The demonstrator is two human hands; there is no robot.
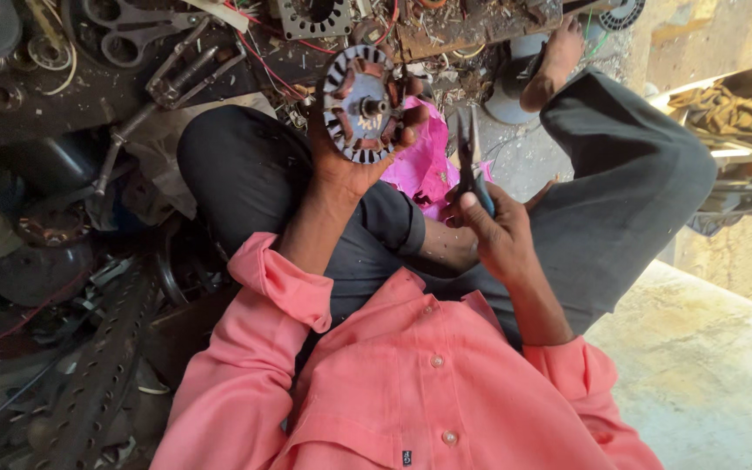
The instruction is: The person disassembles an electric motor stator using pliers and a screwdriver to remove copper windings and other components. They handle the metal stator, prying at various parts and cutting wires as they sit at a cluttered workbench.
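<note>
My left hand (343, 170) is raised over my lap and grips a round motor stator (359, 104) with slotted metal laminations, copper-coloured patches and a short central shaft. My right hand (500, 237) is closed on the blue handles of a pair of pliers (470, 150), whose jaws point up, just right of the stator and apart from it. A crumpled pink bag (428, 161) lies on my lap between the two hands. I sit cross-legged in dark trousers and a pink shirt.
Scrap metal covers the ground on the left: large shears (132, 39), a perforated steel strip (97, 374), round motor parts and red wires. Another stator plate (313, 17) lies at the top. My bare foot (554, 61) rests upper right; concrete floor (707, 365) lies at the right.
</note>
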